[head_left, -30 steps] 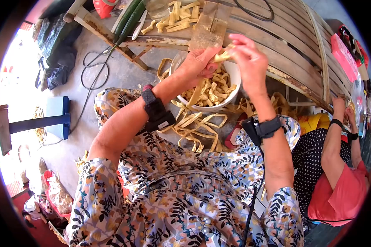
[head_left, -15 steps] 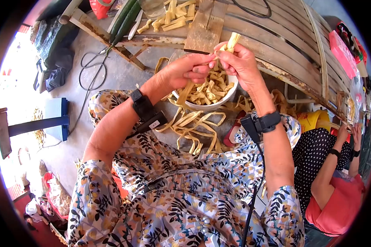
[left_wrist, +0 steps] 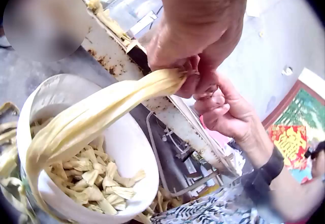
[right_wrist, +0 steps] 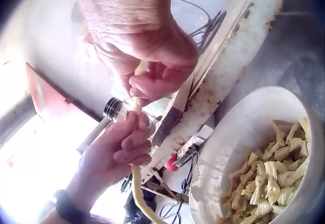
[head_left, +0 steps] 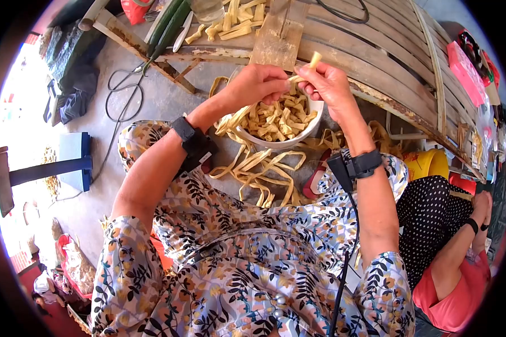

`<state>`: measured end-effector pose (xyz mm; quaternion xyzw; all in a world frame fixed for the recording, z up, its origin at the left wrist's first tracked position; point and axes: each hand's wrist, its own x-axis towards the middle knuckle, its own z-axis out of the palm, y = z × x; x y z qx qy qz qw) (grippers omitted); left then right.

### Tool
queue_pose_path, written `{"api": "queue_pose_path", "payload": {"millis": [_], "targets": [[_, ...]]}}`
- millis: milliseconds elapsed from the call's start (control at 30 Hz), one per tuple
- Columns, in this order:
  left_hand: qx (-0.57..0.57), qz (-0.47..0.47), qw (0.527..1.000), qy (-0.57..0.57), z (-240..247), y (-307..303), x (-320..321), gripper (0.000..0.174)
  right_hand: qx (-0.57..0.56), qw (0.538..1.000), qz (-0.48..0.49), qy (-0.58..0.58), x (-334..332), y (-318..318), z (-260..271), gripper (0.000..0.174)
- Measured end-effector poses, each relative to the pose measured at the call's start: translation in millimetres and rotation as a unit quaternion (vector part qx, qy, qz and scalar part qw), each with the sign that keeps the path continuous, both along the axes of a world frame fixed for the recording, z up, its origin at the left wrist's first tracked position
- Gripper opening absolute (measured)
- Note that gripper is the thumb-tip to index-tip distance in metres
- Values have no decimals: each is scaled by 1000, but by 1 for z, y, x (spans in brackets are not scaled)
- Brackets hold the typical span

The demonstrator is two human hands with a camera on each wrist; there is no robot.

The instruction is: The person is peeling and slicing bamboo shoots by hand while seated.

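Observation:
Over the white bucket (head_left: 315, 124), both hands work on one long pale yellow strip (left_wrist: 96, 109). My left hand (head_left: 257, 87) grips it with curled fingers. The strip's long tail hangs from that hand past the bucket's rim in the left wrist view. Close beside it, my right hand (head_left: 333, 89) pinches the strip between thumb and fingers, and a short end (head_left: 316, 58) sticks up above them. The fingertips of the two hands nearly meet in the right wrist view. Folded, knotted yellow pieces (head_left: 281, 121) fill much of the bucket.
A slatted bench (head_left: 388, 62) stands ahead, bearing a wooden board (head_left: 276, 45), more knotted pieces (head_left: 242, 19), cucumbers (head_left: 168, 28) and a knife (head_left: 183, 32). Loose strips (head_left: 258, 171) lie below the bucket. Another person (head_left: 455, 281) sits at the right.
The right hand's spread fingers have closed into a pinch, and the strip's short end now points up. The left hand has turned and shifted slightly left, its tail of strip now left of the bucket.

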<state>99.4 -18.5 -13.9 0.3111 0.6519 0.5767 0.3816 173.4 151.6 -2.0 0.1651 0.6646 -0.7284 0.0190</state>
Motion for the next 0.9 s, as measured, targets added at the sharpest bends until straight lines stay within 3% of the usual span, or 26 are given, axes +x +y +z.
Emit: {"api": "queue_pose_path", "payload": {"millis": [67,133,233,433,567,700,900], "targets": [[10,-30,991,-134,4,-2,-5,22,-28,999,24,17,-2,1,3,17],[63,-78,948,-303,3,-6,-14,24,-62,995,56,58,-2,2,5,19],[44,-56,964,-256,8,-6,-18,24,-105,991,49,66,-7,3,2,19],[81,-47,954,-284,8,-7,-27,24,-100,993,9,61,-17,-1,6,20],[28,-23,985,-170,17,-14,-32,21,24,998,-4,52,-19,-6,21,23],[38,-23,986,-162,22,-15,-42,22,57,988,-51,135,-28,-4,14,25],[80,22,995,59,31,-1,-36,22,187,951,-58,238,-46,2,4,24]]}}
